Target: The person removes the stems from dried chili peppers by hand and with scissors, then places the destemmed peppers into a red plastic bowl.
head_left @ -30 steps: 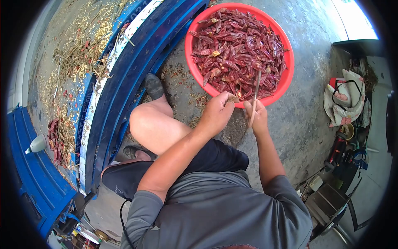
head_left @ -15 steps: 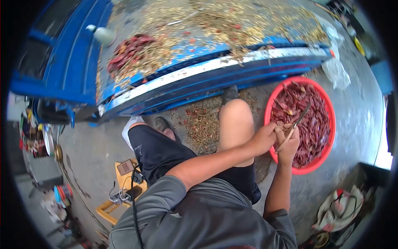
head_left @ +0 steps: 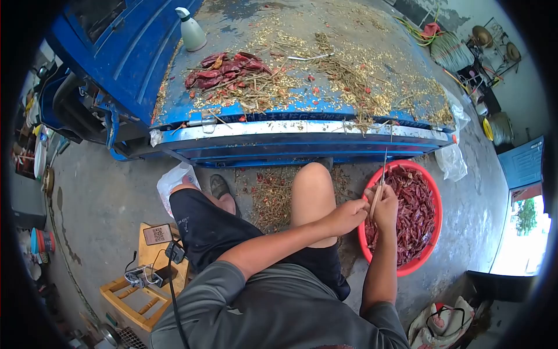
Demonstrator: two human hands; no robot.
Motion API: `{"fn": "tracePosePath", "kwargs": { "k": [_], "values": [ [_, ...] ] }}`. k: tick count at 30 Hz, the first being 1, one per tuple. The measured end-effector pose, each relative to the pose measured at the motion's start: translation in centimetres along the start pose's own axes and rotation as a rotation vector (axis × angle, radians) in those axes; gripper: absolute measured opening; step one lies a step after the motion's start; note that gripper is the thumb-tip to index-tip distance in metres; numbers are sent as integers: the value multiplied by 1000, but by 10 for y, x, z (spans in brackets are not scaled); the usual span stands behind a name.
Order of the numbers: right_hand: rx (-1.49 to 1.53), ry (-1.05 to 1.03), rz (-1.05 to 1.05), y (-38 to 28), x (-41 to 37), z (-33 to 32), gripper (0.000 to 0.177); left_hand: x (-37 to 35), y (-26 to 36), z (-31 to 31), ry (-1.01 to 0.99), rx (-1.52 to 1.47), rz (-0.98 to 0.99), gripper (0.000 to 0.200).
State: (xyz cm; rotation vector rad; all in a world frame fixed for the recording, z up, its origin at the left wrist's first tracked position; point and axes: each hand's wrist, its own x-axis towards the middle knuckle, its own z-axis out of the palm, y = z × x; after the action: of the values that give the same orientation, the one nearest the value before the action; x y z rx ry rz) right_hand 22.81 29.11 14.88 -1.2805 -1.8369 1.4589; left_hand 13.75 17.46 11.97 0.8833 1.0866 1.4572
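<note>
Truck bed: blue, littered with stems, seeds and a chili heap.
Basin: red, round, on concrete beside our knee, full of dark dried chilies.
Right hand: we grasp the thin tool.
Left hand: pinched closed; contents unclear.
Tool: pale handle, upright over the basin's near rim.

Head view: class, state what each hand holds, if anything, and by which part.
The right hand grips a thin tool by its lower end, tip upward. Whether the left hand holds anything cannot be told.
</note>
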Motion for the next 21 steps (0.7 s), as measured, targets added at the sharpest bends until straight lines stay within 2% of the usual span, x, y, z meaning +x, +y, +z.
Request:
{"fn": "tracePosePath", "kwargs": {
  "k": [1,3,4,5,7,8,9,11,14,15,17,19,21],
  "values": [
    [-6,-1,-7,-9,2,2,13,-1,-2,0,-24,-48,33,18],
    [-321,58,-176,-34,15,9,13,-2,-2,1,-18,-121,66,21],
    [-359,87,-345,-49,23,16,17,-2,0,0,-10,-192,91,24],
    [-497,64,-352,-70,29,18,23,-2,0,-3,-3,-201,103,24],
    [-655,83,-534,-91,55,33,26,-3,3,-12,-189,-371,-17,28],
    [-691,89,-524,-98,74,41,25,-9,4,-15,-279,-377,-73,28],
    [-723,96,-517,-105,92,53,25,-13,-7,-16,-338,-366,-5,28],
    [-694,35,-647,-134,106,82,26,-36,1,-22,-336,-223,36,28],
    [-1003,-56,-517,-155,142,122,29,-65,-13,-44,-356,-359,46,28],
    [-1005,-64,-528,-160,151,133,29,-74,-12,-59,-345,-359,55,28],
    [-1041,-97,-582,-165,167,150,28,-97,-11,-89,-71,-387,-217,24],
    [-1089,-150,-570,-173,176,162,30,-109,-64,-119,277,-109,-61,19],
    [-1273,-170,-489,-179,188,172,34,-121,-111,-146,815,73,-159,16]
  ]
}}
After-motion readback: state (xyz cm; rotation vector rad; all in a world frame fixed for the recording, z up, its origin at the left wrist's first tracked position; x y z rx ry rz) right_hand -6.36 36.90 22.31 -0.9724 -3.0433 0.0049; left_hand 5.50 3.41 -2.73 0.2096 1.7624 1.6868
